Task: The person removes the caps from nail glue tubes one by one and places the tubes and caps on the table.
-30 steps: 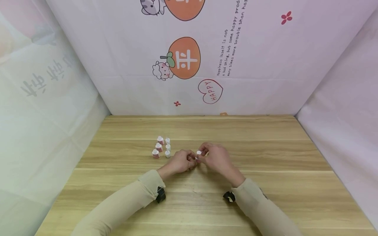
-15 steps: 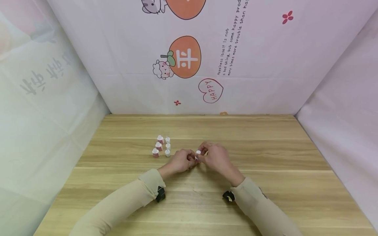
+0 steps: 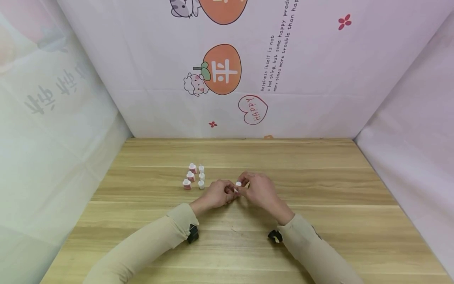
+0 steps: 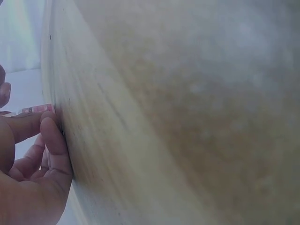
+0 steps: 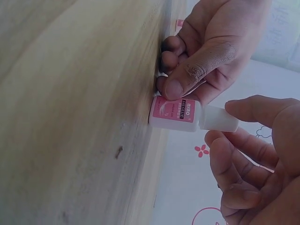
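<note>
A small glue bottle with a pink label stands upright on the wooden table between both hands. My left hand pinches the bottle's body low down, its thumb lying along the label in the right wrist view. At the white cap on top, my right hand pinches with thumb and fingers. Whether the cap is tight or loose cannot be seen. From the left wrist, my left fingers hide most of the bottle, and only a strip of pink label shows.
Left of the hands, several small white bottles with pink labels stand in a row. Beside them runs a row of small white pieces with thin tips. Printed white cloth walls the table's back and sides.
Both hands keep their place around the bottle. Only the right fingers and thumb shift slightly at the cap. The rows on the left have not moved.
</note>
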The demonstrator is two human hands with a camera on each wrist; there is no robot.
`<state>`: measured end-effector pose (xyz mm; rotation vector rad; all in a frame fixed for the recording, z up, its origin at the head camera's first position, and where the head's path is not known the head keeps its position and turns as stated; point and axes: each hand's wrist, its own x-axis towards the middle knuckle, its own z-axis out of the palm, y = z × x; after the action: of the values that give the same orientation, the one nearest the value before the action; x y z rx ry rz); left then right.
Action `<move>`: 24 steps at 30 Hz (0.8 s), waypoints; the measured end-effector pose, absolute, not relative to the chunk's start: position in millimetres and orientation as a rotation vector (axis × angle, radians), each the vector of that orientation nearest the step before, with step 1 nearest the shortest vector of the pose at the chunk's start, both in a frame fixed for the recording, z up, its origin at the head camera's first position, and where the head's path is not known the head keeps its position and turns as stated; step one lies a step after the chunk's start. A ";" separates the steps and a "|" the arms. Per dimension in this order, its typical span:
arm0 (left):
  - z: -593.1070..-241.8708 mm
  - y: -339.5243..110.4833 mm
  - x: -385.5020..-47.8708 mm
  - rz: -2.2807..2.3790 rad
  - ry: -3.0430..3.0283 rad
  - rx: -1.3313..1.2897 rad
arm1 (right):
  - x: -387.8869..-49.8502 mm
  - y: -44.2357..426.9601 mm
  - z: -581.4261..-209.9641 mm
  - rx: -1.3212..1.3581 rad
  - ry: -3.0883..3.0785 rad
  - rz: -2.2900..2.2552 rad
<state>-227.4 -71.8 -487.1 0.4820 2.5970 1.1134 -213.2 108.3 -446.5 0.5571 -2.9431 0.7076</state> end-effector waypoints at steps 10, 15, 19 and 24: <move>-485.0 -71.4 -227.0 1.107 2.591 0.440 | -213.6 107.6 -446.7 0.527 -2.956 0.741; -484.9 -71.1 -227.0 1.099 2.597 0.445 | -213.0 108.2 -446.5 0.547 -2.943 0.733; -484.7 -70.8 -227.0 1.108 2.586 0.437 | -213.0 108.5 -446.8 0.563 -2.935 0.715; -485.1 -71.3 -227.0 1.130 2.566 0.437 | -213.3 108.5 -446.6 0.529 -2.949 0.712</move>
<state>-227.0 -71.3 -485.1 0.4368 2.5663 1.1297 -213.3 108.5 -446.6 0.5286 -2.9493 0.7124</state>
